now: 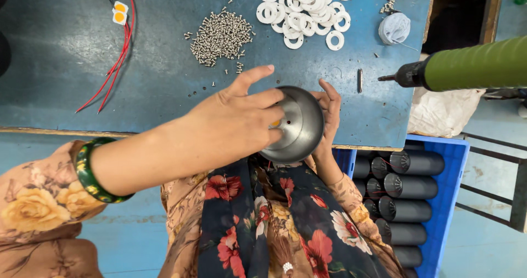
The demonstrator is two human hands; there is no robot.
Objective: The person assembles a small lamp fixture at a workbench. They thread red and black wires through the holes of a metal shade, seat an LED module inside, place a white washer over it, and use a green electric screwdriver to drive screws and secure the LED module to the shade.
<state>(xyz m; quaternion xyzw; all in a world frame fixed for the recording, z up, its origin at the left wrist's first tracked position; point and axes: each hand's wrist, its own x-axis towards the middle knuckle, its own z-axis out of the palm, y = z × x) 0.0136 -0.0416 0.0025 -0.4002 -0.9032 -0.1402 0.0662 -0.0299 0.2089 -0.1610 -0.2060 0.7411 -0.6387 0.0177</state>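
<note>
Cupping a grey metal bowl [299,125] at the blue worktop's [164,86] edge, the right hand [329,113] grips its rim while the left hand [233,127] rests spread-fingered inside, near loose screws [219,36].

reflector bowl [301,123]: brushed metal, dull sheen, between the hands
screws [220,36]: shiny metal, beyond the hands
rings [304,9]: smooth white plastic
bench [66,64]: scuffed matt blue

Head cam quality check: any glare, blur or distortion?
Head view: soft sheen on the metal bowl, nothing blown out; left hand slightly soft; screw pile and white rings sharp; green screwdriver looms large at the right edge, and the table edge bows slightly.
</note>
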